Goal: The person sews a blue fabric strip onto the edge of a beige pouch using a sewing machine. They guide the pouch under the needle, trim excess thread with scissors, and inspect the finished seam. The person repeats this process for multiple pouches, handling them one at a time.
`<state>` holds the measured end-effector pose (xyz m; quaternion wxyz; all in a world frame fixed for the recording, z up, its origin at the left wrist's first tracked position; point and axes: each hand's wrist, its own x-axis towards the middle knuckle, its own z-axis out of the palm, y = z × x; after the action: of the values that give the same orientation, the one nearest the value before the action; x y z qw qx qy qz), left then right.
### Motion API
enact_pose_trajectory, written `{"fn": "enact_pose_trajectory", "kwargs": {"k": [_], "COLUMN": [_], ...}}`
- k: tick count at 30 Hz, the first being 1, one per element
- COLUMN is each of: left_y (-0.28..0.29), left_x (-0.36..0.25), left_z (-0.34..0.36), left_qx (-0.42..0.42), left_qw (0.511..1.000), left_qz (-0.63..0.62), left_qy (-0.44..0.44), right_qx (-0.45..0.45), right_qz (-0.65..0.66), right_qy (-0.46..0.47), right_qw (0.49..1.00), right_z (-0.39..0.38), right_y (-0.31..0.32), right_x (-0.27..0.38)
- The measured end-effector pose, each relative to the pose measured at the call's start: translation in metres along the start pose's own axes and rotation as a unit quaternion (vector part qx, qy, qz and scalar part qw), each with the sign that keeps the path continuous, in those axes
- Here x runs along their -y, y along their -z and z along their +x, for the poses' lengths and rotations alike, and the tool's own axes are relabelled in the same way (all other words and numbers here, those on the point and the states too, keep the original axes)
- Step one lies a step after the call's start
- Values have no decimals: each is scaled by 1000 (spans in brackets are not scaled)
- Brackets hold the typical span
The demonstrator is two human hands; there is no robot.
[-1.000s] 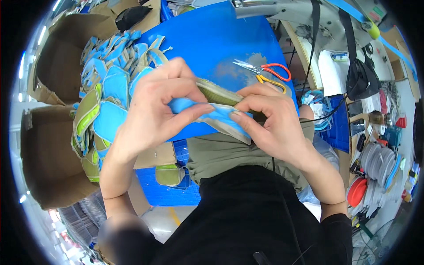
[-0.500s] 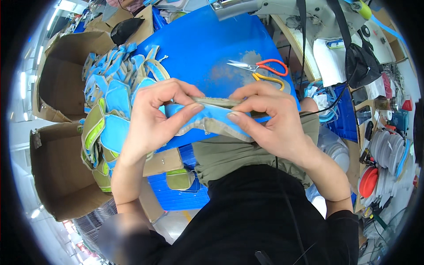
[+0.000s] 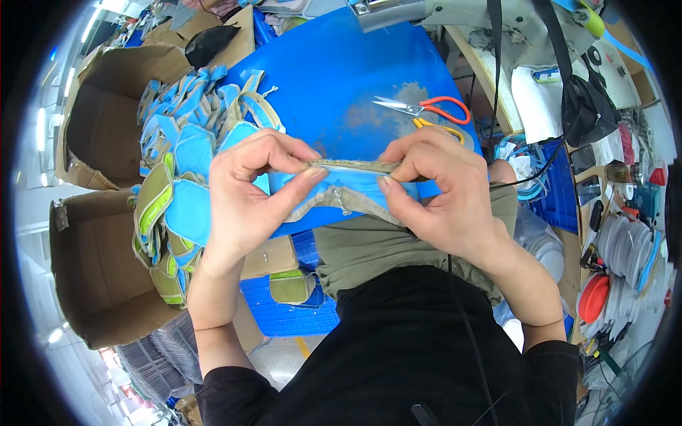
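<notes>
Between my hands a blue fabric piece with khaki edging point(image 3: 334, 186) is stretched sideways, its upper edge folded into a narrow strip. My left hand point(image 3: 259, 181) pinches the left end of that edge between thumb and fingers. At the other end, my right hand point(image 3: 437, 184) pinches it the same way. The fabric's lower edge hangs in a curve, with a gathered, frayed spot at the middle. Both hands are over the near side of the blue tabletop point(image 3: 327, 85). Part of the fabric is hidden behind my fingers.
Scissors with red and yellow handles point(image 3: 426, 112) lie beyond my right hand. Piled at the left are blue and khaki fabric pieces point(image 3: 192, 145). Two cardboard boxes point(image 3: 106, 263) stand farther left. A sewing machine point(image 3: 469, 21) is at the back right, with white spools point(image 3: 621, 245) near the right rim.
My two hands still hold the fabric at both ends. The upper edge is now pulled straighter and closed into a thin line, where a gap showed before. The view has shifted slightly.
</notes>
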<state>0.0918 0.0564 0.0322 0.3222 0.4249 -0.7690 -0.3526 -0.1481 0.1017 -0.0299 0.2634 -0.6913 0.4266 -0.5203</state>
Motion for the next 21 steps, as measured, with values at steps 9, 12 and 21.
{"fn": "enact_pose_trajectory", "kwargs": {"k": [9,12,21], "left_y": [6,8,32], "left_x": [-10,-14,-35], "left_z": [-8,-11,-9], "left_qx": [-11,-17,42], "left_qw": [1000,1000,997], "left_qz": [10,3,50], "left_qy": [5,2,-46], "right_qx": [6,14,105], "right_qz": [0,-1,69], "right_qy": [3,-4,-122], "right_qw": [1000,1000,984], "right_z": [5,5,13], "right_y": [-3,-2,11], "right_x": [9,17,51]}}
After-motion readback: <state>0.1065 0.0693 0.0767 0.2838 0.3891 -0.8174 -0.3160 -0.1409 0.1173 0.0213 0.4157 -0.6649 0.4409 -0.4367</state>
